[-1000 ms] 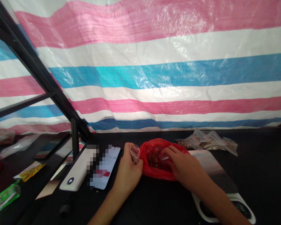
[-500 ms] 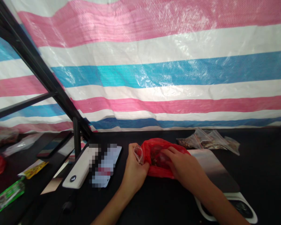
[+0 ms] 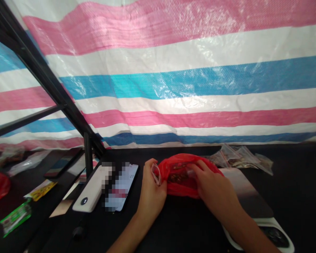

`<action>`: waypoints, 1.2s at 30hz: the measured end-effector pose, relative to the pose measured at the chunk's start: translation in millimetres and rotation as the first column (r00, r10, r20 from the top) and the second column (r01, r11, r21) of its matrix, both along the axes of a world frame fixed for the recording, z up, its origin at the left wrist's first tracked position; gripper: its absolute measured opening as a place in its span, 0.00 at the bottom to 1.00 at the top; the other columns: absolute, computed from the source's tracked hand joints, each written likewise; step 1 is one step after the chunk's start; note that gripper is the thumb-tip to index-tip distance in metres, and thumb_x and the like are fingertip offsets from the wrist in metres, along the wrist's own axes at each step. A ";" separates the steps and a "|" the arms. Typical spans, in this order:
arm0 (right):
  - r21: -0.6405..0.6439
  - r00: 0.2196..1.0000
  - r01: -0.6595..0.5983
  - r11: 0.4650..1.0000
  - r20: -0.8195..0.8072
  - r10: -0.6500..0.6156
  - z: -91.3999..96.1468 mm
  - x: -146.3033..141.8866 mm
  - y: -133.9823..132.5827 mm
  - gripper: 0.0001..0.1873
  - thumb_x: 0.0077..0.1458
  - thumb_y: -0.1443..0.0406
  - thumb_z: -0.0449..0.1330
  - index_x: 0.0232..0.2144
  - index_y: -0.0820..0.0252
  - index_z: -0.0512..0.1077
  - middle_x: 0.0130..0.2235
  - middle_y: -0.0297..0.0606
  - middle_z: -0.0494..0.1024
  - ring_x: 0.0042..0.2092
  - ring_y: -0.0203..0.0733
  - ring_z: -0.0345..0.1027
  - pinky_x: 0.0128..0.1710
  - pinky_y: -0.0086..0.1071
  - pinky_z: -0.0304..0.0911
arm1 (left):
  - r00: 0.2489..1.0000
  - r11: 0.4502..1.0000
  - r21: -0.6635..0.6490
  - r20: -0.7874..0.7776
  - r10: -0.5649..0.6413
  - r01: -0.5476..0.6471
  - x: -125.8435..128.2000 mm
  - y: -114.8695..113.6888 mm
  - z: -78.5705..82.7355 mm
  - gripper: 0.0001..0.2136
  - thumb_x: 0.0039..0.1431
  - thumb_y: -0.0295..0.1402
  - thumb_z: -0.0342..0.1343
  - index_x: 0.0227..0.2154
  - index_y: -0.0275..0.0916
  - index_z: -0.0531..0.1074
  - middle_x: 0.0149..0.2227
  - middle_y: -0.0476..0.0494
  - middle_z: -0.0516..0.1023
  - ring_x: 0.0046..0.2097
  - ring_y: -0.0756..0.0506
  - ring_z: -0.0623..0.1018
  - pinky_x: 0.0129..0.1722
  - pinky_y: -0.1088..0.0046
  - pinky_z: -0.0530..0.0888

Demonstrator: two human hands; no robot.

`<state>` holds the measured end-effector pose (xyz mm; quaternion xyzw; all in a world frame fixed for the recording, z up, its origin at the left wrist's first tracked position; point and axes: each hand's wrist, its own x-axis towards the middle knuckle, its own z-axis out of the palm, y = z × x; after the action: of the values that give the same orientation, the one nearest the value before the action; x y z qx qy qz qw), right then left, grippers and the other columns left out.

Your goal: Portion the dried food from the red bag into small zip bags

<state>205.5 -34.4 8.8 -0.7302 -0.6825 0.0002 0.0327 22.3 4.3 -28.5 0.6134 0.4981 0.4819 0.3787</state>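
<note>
A red plastic bag (image 3: 184,192) lies with its mouth spread, and small brown pieces (image 3: 177,175) show inside. On its left side my left hand (image 3: 153,191) is closed around a small clear plastic bag (image 3: 156,173), whose mouth gapes beside the thumb; the thumb touches the red bag's edge. My right hand (image 3: 213,182) reaches into the red bag from the right, fingers bent. Something pale and see-through is at its fingertips, too blurred to name. The right thumb and the lower part of the contents are hidden.
A kitchen scale (image 3: 252,196) stands at right under my forearm. Several zip bags (image 3: 239,158) with brown contents lie behind it. To the left are a white device (image 3: 91,193), a phone (image 3: 123,189) and small packets (image 3: 15,218). A black metal frame (image 3: 37,70) rises at left.
The red bag's mouth has opened wider, showing more of the brown pieces. My right hand has shifted slightly to the right. The left hand keeps its grip; the view has turned slightly left.
</note>
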 end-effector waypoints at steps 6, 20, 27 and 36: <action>-0.125 0.996 -0.086 0.988 -0.004 0.086 1.3 0.5 0.5 0.28 0.57 0.77 0.52 0.55 0.48 0.73 0.60 0.41 0.71 0.39 0.46 0.79 0.30 0.35 0.64 | 0.989 0.966 -0.217 -0.015 -0.148 0.142 -3.9 3.8 0.0 0.21 0.53 0.22 0.55 0.49 0.42 0.63 0.39 0.47 0.79 0.41 0.43 0.81 0.46 0.67 0.73; -0.138 0.977 -0.190 0.972 -0.127 0.173 -0.8 -3.4 2.3 0.33 0.52 0.79 0.53 0.56 0.47 0.71 0.59 0.38 0.73 0.45 0.48 0.79 0.35 0.34 0.65 | 0.907 0.913 -0.337 0.413 -0.077 0.231 6.0 -4.1 23.8 0.17 0.48 0.27 0.59 0.43 0.40 0.67 0.36 0.47 0.78 0.35 0.47 0.78 0.38 0.71 0.73; -0.128 0.959 -0.231 0.964 -0.194 0.205 -7.8 -10.9 -0.4 0.27 0.59 0.74 0.54 0.57 0.49 0.70 0.59 0.39 0.74 0.48 0.49 0.77 0.39 0.34 0.66 | 0.854 0.893 -0.369 0.520 -0.031 0.257 7.7 -6.1 23.3 0.22 0.41 0.23 0.58 0.43 0.41 0.67 0.38 0.48 0.77 0.37 0.47 0.78 0.38 0.72 0.72; -0.010 0.888 -0.159 0.987 -0.439 0.138 -8.3 -3.2 3.0 0.19 0.60 0.68 0.59 0.53 0.52 0.73 0.51 0.39 0.81 0.51 0.49 0.75 0.49 0.39 0.66 | 0.916 0.959 -0.217 0.391 -0.083 0.180 4.5 3.2 10.3 0.24 0.44 0.21 0.57 0.46 0.40 0.64 0.42 0.48 0.76 0.43 0.46 0.78 0.46 0.70 0.73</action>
<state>202.3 -31.4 0.5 -0.6578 -0.7113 0.1820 0.1680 26.9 7.5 -18.2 0.4890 0.4293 0.4981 0.5732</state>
